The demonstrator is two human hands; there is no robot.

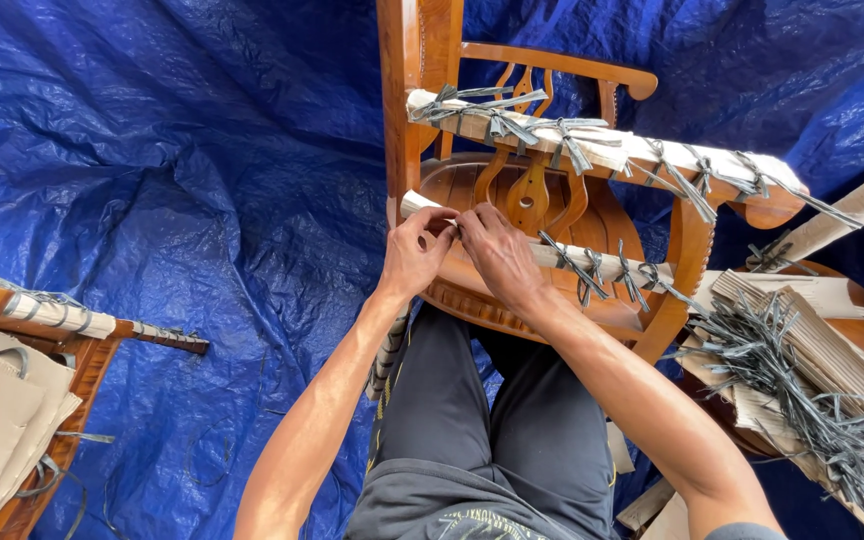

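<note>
Wrapping: a strip of pale corrugated paper (552, 254) is seen in the head view, laid along the front rail of a varnished wooden chair (422, 60); its bare end sits at the rail's left corner, against the upright post.
Ties on wrapping: grey plastic strap ties (592, 272) are knotted around the strip toward the right end of the rail.
Left hand: the left hand (414, 252) is closed on the wrapping at the rail's left end, thumb and fingers pinched over it.
Right hand: the right hand (497, 255) is pressed just beside the left, fingertips clenched at the same spot on the wrapping; whether a tie is held between them cannot be told.
Armrest: the far armrest is covered with the same paper (712, 160), bound by several grey ties along its length.
Loose ties: a heap of cut grey straps (802, 385) lies on stacked corrugated sheets (832, 350) near the right edge of the frame.
Second piece: another wooden frame part with a wrapped rail (57, 315) is at the left edge.
Ground cover: a blue tarpaulin (182, 150) is spread beneath everything.
Legs: black trousers (497, 420) are seen below the chair rail.
</note>
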